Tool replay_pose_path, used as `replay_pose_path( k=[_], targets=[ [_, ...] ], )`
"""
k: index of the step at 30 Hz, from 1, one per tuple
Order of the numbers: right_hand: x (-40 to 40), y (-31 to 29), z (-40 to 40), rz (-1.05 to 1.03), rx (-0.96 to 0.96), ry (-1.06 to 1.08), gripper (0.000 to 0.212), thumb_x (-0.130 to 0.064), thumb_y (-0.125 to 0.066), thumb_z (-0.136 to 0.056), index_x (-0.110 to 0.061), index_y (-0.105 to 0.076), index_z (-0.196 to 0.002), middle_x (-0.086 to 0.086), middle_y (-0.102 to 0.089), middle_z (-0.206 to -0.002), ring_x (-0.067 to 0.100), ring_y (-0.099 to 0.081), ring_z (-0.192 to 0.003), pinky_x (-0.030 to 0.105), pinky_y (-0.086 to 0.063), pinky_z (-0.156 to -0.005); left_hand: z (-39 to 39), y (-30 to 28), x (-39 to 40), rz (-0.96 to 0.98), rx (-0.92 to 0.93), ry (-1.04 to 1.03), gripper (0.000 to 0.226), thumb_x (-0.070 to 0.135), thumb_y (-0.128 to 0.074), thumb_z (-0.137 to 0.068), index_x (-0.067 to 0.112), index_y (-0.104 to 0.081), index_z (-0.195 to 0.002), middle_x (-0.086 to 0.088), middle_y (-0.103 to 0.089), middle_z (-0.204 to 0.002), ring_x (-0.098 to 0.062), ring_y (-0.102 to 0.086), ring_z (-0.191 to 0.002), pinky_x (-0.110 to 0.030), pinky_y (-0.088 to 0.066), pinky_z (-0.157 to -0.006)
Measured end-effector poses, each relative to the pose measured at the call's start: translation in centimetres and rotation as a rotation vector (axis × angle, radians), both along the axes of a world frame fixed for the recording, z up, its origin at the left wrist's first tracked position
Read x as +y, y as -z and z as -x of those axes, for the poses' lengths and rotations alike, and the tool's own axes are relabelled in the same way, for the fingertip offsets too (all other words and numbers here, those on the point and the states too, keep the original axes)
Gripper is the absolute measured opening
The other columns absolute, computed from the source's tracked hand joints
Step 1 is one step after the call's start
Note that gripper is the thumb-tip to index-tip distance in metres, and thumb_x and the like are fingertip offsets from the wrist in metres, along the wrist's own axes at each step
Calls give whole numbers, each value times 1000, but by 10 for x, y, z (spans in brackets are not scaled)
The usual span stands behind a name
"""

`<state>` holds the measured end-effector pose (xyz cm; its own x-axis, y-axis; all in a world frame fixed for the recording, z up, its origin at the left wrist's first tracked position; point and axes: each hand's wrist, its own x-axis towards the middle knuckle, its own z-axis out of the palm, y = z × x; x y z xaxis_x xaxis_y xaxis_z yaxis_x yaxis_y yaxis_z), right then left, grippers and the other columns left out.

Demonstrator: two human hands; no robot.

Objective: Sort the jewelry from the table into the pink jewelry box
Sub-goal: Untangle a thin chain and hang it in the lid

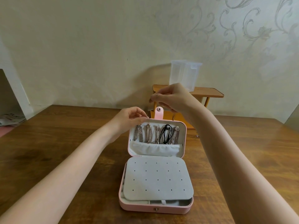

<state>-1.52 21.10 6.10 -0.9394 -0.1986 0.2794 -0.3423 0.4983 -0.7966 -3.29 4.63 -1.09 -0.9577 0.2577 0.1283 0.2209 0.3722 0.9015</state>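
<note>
Pink rectangular jewelry box (pixel 155 206) open on brown wooden table (pixel 64 143), nearest me; grey perforated felt panel (pixel 157 180) lies over its base. Upright lid (pixel 184 136) behind holds hanging silver chains (pixel 146 133) and black cord (pixel 165 132). My left hand (pixel 131 117) pinches thin chain necklace (pixel 148 118) at lid's top edge. My right hand (pixel 171 97) pinches same chain higher, above lid. Clear plastic container (pixel 184 75) beyond box.

Bare table (pixel 56 143) flanks the open jewelry box (pixel 156 206); upright lid (pixel 184 135) blocks behind
</note>
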Motion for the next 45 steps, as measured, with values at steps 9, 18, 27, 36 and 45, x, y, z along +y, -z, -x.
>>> replay_pose_path(
  k=[9,18,27,36,45],
  targets=[
    [-3,17,2,-72,-10,26,15,-19,-64,-86,-7,-74,-85,1,-53,-58,0,-38,-38,11,-30,-41,-3,-2,-6,-23,-56,171,35,42,-60,-78,21,-60,-107,2,-67,-100,-12,-63,-96,-25,-48,-81],
    [-6,24,5,-32,67,75,14,-17,-64,-85,-7,-74,-86,0,-60,-61,4,-47,-50,12,-38,-49,-3,19,6,546,414,46,89,27,-81,-68,25,-28,-139,2,-36,-109,-16,-45,-104,-28,-48,-83],
    [-5,25,4,-80,14,39,14,-18,-64,-84,-11,-74,-77,3,-57,-60,9,-47,-54,21,-41,-57,1,19,-2,502,342,90,90,44,-78,-67,24,-28,-140,5,-45,-109,-14,-44,-104,-31,-44,-88],
    [-8,32,1,-103,30,16,16,-18,-62,-87,-7,-73,-81,-4,-56,-56,5,-43,-48,13,-35,-48,1,16,1,296,298,74,12,25,-58,-89,25,-55,-101,11,-60,-97,-9,-59,-91,-18,-48,-70],
    [12,57,-2,-105,109,146,17,-24,-68,-82,-9,-73,-76,-3,-54,-55,4,-38,-47,11,-27,-42,2,18,-7,-17,139,156,23,11,-57,-90,29,-64,-102,12,-67,-103,1,-60,-101,-19,-48,-84]
  ],
)
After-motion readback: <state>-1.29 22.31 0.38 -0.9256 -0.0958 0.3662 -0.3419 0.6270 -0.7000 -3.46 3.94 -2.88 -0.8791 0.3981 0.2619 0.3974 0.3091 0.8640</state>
